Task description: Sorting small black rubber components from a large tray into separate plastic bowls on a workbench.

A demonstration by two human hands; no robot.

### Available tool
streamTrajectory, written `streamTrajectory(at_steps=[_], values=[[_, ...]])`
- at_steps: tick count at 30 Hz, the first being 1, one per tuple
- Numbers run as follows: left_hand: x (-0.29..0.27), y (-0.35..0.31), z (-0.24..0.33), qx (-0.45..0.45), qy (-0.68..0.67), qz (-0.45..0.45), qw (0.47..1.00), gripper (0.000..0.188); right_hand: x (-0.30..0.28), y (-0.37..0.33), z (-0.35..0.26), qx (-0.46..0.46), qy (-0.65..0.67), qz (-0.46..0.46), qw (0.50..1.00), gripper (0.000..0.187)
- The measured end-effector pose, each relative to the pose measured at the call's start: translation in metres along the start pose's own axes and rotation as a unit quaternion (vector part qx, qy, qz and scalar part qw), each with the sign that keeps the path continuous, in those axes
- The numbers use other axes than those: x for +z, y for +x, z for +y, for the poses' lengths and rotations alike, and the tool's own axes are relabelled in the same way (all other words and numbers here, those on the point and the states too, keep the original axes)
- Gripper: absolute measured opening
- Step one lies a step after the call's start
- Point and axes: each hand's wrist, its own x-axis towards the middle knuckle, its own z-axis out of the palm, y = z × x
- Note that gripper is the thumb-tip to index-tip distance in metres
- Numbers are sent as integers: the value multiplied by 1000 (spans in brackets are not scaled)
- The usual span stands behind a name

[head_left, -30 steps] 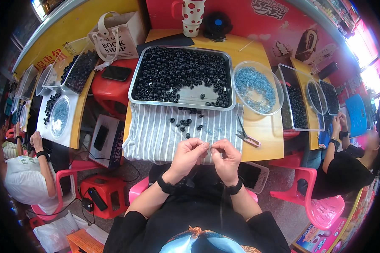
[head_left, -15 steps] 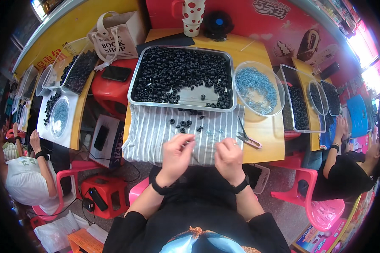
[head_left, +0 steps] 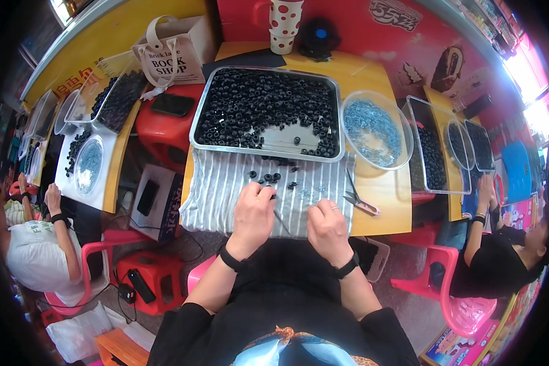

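A grey-and-white striped cloth [head_left: 210,198] lies in front of me, with several loose black ring-shaped pieces [head_left: 268,177] on it. My left hand [head_left: 254,215] is low over the cloth, its thumb and fingers closed on a small black round piece at the fingertips. To its right, my right hand [head_left: 327,224] is in a closed pinch; what sits between its fingertips is too small to tell. A few tiny clear pieces [head_left: 311,193] lie on the cloth just beyond the right hand. Pink-handled scissors [head_left: 366,207] rest to the right of that hand.
Beyond the cloth stands a metal tray [head_left: 265,153] heaped with black pieces. At its right is a clear round tub [head_left: 407,143] of bluish transparent bits. A polka-dot tumbler [head_left: 285,27] and a tote bag [head_left: 171,52] stand farther back. Other people work at tables on both sides.
My left hand has moved slightly up and right toward the loose black pieces, and its fingers have closed on one. The right hand has shifted slightly left, still pinched.
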Motion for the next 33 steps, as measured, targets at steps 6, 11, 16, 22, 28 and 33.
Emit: streamTrajectory(at_steps=[6, 11, 16, 22, 28, 33], values=[[-3, -5, -4, 2, -126, -6, 992, 16, 0, 4, -5, 27, 25, 78, 996, 19], [-8, -8, 11, -19, -274, -62, 960, 19, 8, 2, -14, 150, 342, 69, 925, 9], [-8, -21, 23, -33, -287, -46, 956, 25, 17, -4, -24, 265, 543, 32, 796, 4], [-10, -25, 19, 49, -230, -61, 970, 25, 19, -13, -19, 295, 640, 18, 710, 5], [-17, -17, 24, 98, -211, -81, 969, 24, 19, -19, -9, 294, 684, -3, 667, 7], [-22, -12, 29, 155, -144, -99, 972, 25, 20, -21, -6, 284, 704, -19, 651, 8]])
